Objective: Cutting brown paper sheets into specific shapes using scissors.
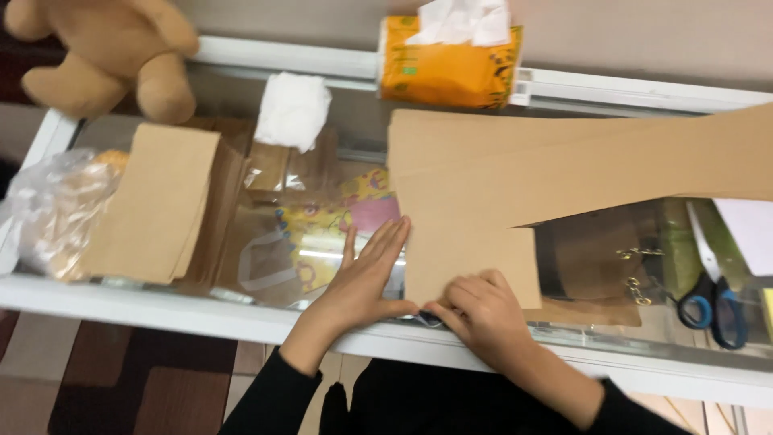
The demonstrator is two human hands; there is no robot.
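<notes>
Head view, looking down: the left hand [366, 270] lies flat, fingers spread, on the glass tabletop [338, 121] against the left edge of the large brown kraft paper sheet [475, 209], while the right hand [483, 310] curls its fingers down on the sheet's bottom corner near the front rail. Risk here: most of that long sheet runs off to the right unsupported, so one uneven press could skew or crease it. Blue-handled scissors [713, 302] sit well apart, right.
</notes>
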